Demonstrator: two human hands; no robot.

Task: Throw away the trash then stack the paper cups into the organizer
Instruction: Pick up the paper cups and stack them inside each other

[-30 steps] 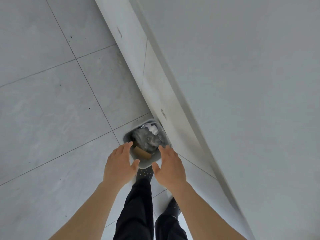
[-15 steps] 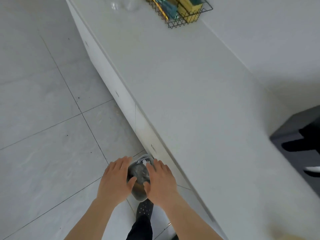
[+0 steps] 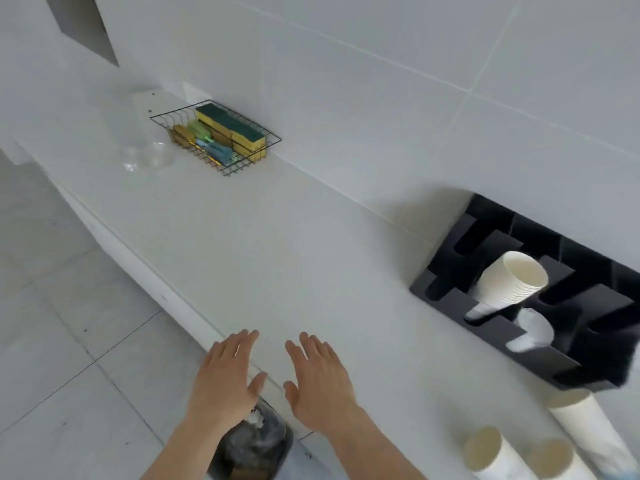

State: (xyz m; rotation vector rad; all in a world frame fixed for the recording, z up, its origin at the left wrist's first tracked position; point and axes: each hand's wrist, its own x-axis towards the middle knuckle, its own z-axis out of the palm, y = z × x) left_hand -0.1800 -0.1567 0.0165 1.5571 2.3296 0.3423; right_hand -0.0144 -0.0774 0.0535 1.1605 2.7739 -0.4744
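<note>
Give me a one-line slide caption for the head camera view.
Empty left hand and right hand above trash bin; paper cups wait beside organizer.

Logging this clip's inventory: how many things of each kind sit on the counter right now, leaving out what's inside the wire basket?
Loose paper cup stacks: 3
Black organizer: 1, already holding one cup stack
Wire basket: 1
Clear glass dishes: 2, blurred, so roughly
Total: 7

Both hands are empty.

Left hand (image 3: 227, 377), right hand (image 3: 320, 381) open, palms down.
</note>
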